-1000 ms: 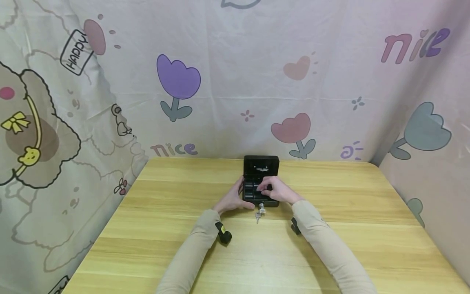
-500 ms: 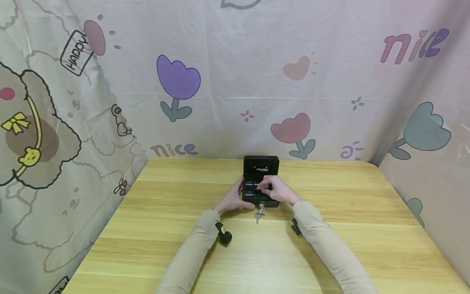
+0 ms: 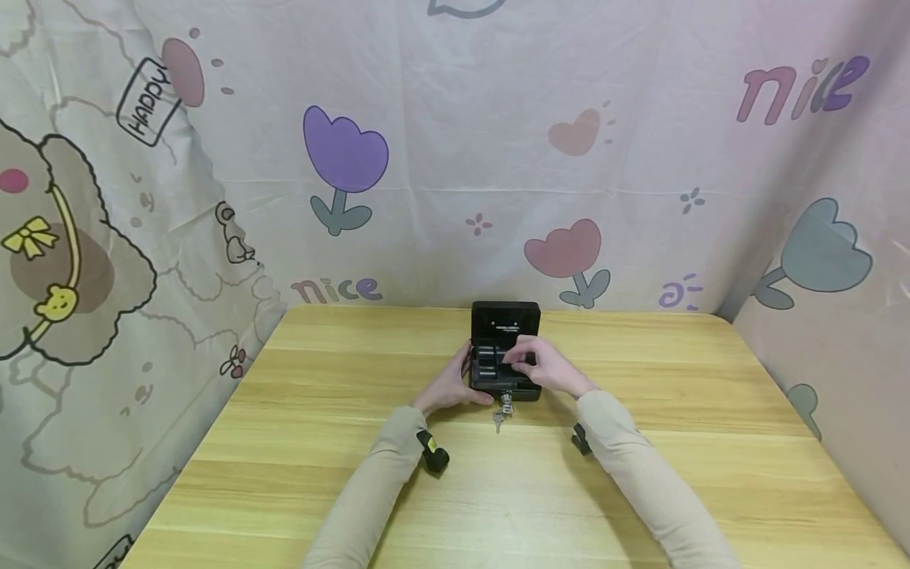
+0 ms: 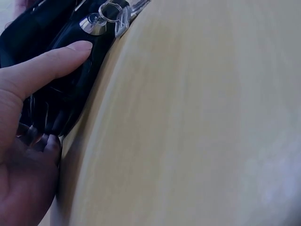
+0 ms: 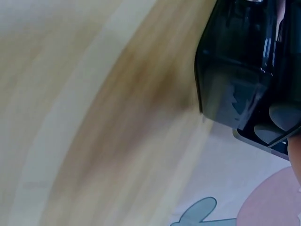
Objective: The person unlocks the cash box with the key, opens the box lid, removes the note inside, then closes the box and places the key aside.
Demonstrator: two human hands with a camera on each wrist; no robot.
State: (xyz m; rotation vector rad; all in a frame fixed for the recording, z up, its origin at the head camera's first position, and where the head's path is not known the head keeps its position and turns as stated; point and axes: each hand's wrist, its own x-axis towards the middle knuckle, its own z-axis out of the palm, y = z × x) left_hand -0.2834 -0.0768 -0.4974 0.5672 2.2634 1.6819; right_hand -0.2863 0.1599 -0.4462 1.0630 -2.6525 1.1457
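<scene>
In the head view a small black cash box (image 3: 524,393) stands on the table with its lid (image 3: 505,313) raised. Keys (image 3: 499,420) hang from the lock at its front, and the lock (image 4: 93,24) shows in the left wrist view. My left hand (image 3: 449,387) grips the box's left side, thumb (image 4: 61,61) along the front face. Over the box, my right hand (image 3: 546,366) pinches the black compartment tray (image 3: 486,362) near its middle. The tray sits slightly raised in the box. My right fingertips' exact hold is partly hidden.
The wooden table (image 3: 355,356) extends around the box on all sides. A printed cloth (image 3: 441,158) hangs close behind the table's back edge. Black wrist cameras (image 3: 435,457) sit below both wrists.
My right hand has shifted slightly right and up, and the tray has risen and moved a little right with it. My left hand and the box have stayed put.
</scene>
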